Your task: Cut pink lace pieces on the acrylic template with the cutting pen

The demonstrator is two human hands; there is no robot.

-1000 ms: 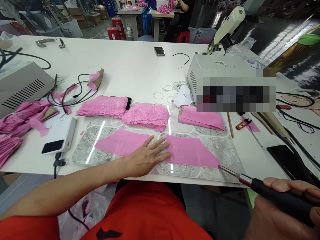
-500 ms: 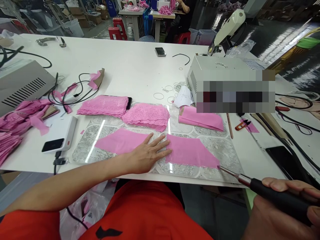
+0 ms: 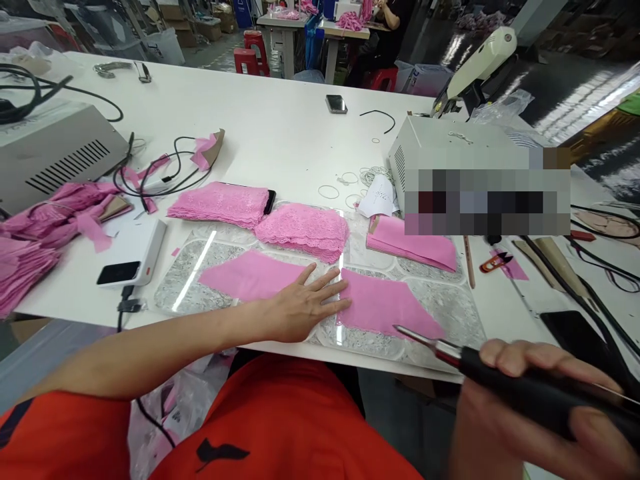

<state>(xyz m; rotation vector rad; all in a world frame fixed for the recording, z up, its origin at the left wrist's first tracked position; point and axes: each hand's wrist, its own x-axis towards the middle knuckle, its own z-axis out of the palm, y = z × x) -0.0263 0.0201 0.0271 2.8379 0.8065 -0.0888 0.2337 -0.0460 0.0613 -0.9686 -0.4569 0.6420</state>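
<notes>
My left hand point(image 3: 305, 303) lies flat with fingers spread, between two pink fabric pieces on a marbled mat point(image 3: 450, 300). Its palm rests over the end of the left fabric piece point(image 3: 245, 275), and its fingertips reach the edge of the right fabric piece point(image 3: 380, 303). My right hand point(image 3: 540, 400) is wrapped round the black handle of a pen-like tool with a pointed metal tip, possibly a soldering iron point(image 3: 480, 367). The tip shows over the lower edge of the right piece; whether it touches I cannot tell. Behind lie two pink lace stacks point(image 3: 303, 230) point(image 3: 220, 203).
Folded pink fabric point(image 3: 413, 243) lies before a grey box point(image 3: 460, 143) at the right. Orange snips point(image 3: 495, 262) and a dark phone point(image 3: 575, 340) lie further right. A white power bank point(image 3: 135, 253), cables and bundled pink fabric point(image 3: 60, 217) occupy the left. A person point(image 3: 395, 33) sits beyond the table.
The tool in my right hand has moved left, its tip shifting from the right piece's lower right corner to along its lower edge. My left hand stays flat; the view has shifted slightly.
</notes>
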